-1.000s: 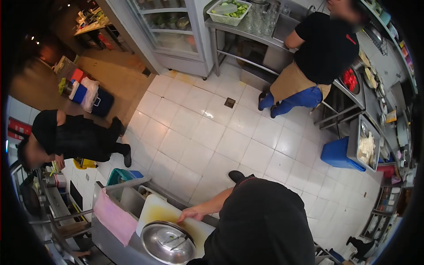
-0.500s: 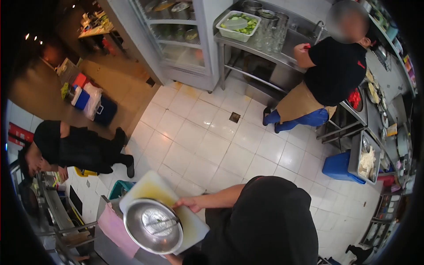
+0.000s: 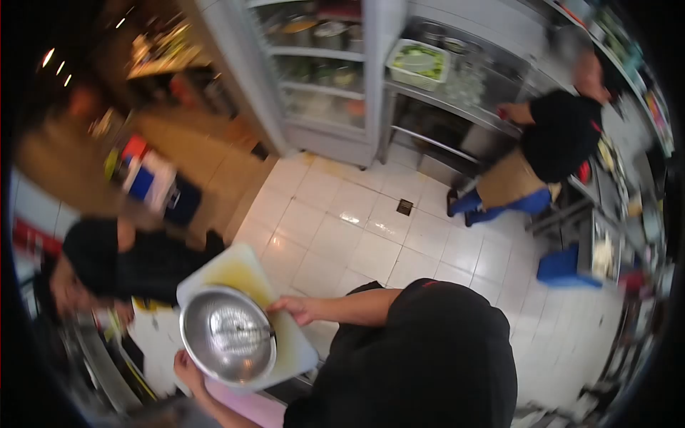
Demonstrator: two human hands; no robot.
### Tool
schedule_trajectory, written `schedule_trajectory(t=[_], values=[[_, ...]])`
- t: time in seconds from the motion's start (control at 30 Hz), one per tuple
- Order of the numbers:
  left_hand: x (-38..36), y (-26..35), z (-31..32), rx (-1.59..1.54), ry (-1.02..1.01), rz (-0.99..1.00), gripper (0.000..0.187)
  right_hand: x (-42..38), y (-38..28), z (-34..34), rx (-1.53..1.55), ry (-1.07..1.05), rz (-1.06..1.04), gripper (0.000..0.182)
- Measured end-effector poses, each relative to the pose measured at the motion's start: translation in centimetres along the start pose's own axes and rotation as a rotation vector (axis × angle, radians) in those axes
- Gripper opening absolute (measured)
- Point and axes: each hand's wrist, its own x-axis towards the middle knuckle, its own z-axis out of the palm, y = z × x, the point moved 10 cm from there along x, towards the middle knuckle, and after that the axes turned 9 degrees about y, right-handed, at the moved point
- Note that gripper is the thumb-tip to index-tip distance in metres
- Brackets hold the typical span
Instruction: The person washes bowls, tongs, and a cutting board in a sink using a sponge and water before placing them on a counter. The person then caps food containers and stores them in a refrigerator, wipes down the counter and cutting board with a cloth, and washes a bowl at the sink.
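Observation:
A wide metal bowl [image 3: 246,367] rests on a white cutting board [image 3: 296,349] with a yellow stain, both held in front of my body. Inside the bowl lies a long metal utensil [image 3: 242,329] whose exact kind I cannot make out. My right hand [image 3: 291,309] is closed on the board's edge, close beside the bowl's rim. On the bowl's opposite side, my left hand [image 3: 190,372] is curled at the lower-left rim; its fingertips are partly blurred. Below the board, a pink cloth [image 3: 250,406] partly shows.
One person in black [image 3: 150,257] bends over a counter at left. Another in a tan apron [image 3: 514,178] stands by the steel sink counter, where a white basket [image 3: 417,65] of green pieces sits. A glass-door fridge [image 3: 321,85] and blue bin [image 3: 564,267] border the tiled floor [image 3: 342,235].
The bowl and board have shifted left and slightly up in view. My left hand has moved from the board's lower edge to the bowl's lower-left rim. The surroundings have shifted right and down.

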Motion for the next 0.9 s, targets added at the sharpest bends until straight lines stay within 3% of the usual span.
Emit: schedule_trajectory(t=[0.03,0.1,0.13,0.23,0.3,0.37,0.43,0.5,0.53,0.57,0.6,0.63,0.7,0.9], values=[[3.9,-0.3,-1.8,-0.024,0.132,-0.049,0.028,1.1,-1.6,1.2,0.016,-0.008,-0.042,0.034],[10.1,-1.2,-4.1,-0.036,0.236,-0.053,0.031,3.0,-3.2,2.4,0.029,-0.015,-0.047,0.034],[12.0,-0.5,-4.6,-0.056,0.269,-0.152,0.029,3.6,-3.6,2.9,0.021,-0.014,-0.018,0.033],[16.3,-5.8,-2.4,-0.260,0.186,-0.415,0.042,7.0,-4.6,1.1,-0.016,0.013,-0.022,0.031],[18.7,-8.6,2.1,-0.253,-0.083,-0.502,0.053,8.5,-4.7,1.5,-0.022,-0.081,0.041,0.031],[20.7,-8.0,5.1,-0.174,-0.201,-0.512,0.058,9.1,-5.7,1.1,-0.012,-0.008,0.007,0.030],[23.3,-8.7,5.9,-0.237,-0.103,-0.579,0.072,11.5,-5.3,-1.0,0.010,0.013,0.015,0.031],[23.7,-3.1,6.3,-0.442,-0.092,-0.665,0.092,12.9,-5.0,-2.0,0.032,0.039,-0.003,0.034],[26.2,-6.6,7.5,-0.646,-0.236,-0.747,0.046,13.4,-4.4,-1.8,0.060,-0.021,0.001,0.036],[29.1,-8.0,8.2,-0.641,-0.257,-0.742,0.046,13.7,-4.5,-1.5,0.084,-0.080,-0.004,0.037],[31.3,-9.5,8.2,-0.575,-0.154,-0.677,0.057,13.7,-4.7,-2.0,0.091,-0.066,-0.016,0.037],[31.8,-10.2,8.5,-0.513,-0.046,-0.621,0.085,13.2,-4.9,-2.6,0.075,-0.041,-0.009,0.037],[33.8,-10.0,9.7,-0.547,-0.105,-0.594,0.095,13.7,-3.7,-2.7,0.072,-0.017,0.006,0.036],[36.0,-0.2,15.3,-0.325,-0.232,-0.398,0.096,11.4,-3.0,-0.5,0.081,0.004,-0.052,0.033]])
